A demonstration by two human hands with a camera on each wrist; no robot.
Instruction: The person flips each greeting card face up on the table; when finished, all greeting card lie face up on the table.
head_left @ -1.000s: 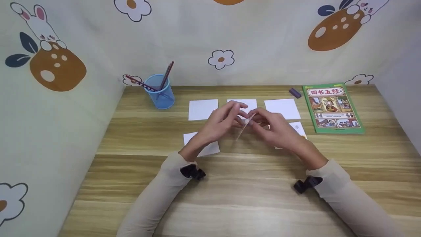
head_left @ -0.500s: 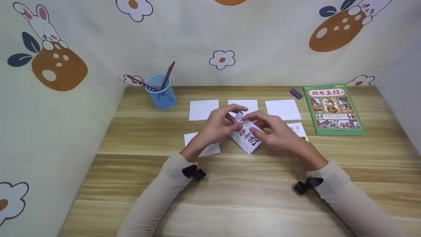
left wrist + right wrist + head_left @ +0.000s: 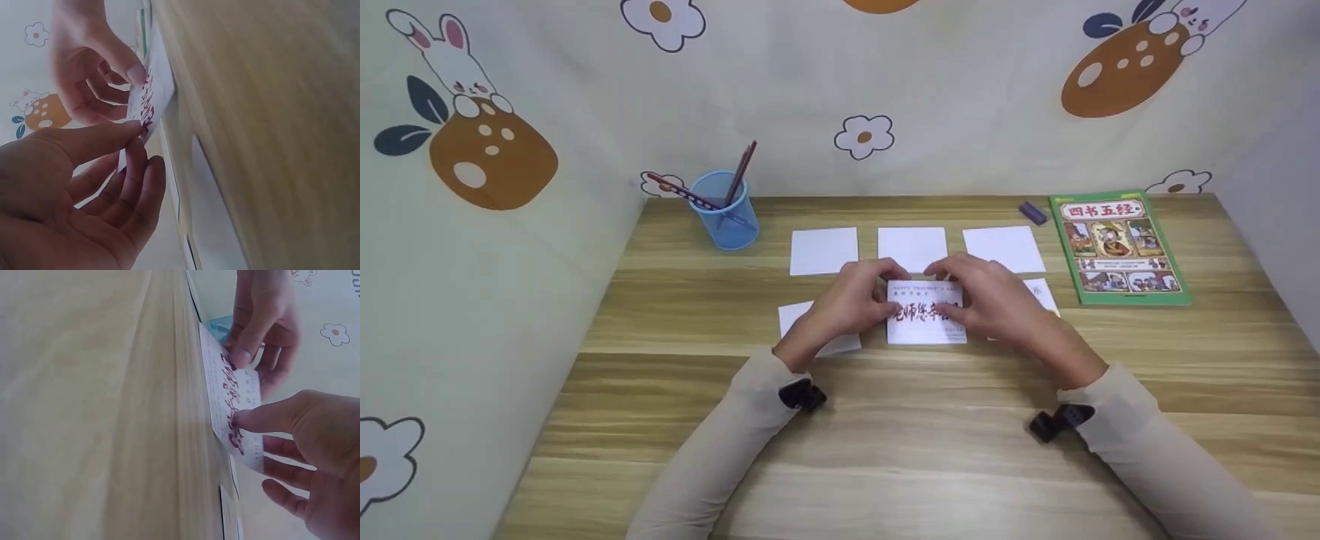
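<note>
A white card [image 3: 926, 334] with dark red Chinese writing is held facing the head camera, in the middle of the front row. My left hand [image 3: 847, 300] pinches its left side, thumb on the printed face and fingers behind. On the other side, my right hand [image 3: 994, 300] grips it the same way. In both wrist views the card [image 3: 216, 382] leans back, its lower edge close over the wooden table. A plain white card [image 3: 840, 341] lies partly under my left wrist. A printed card [image 3: 1042, 294] is mostly hidden behind my right hand.
Behind the hands lie three blank white cards, at left [image 3: 823, 251], centre [image 3: 912, 247] and right [image 3: 1003, 249]. A blue mesh cup [image 3: 731, 225] with pencils stands back left. A dark eraser-like block [image 3: 1033, 213] and a green-bordered book [image 3: 1121, 247] lie back right.
The card was edge-on to the head camera, then slanted with its printing showing; now it is squared up with the writing level. Both hands have moved slightly apart to its two sides.
</note>
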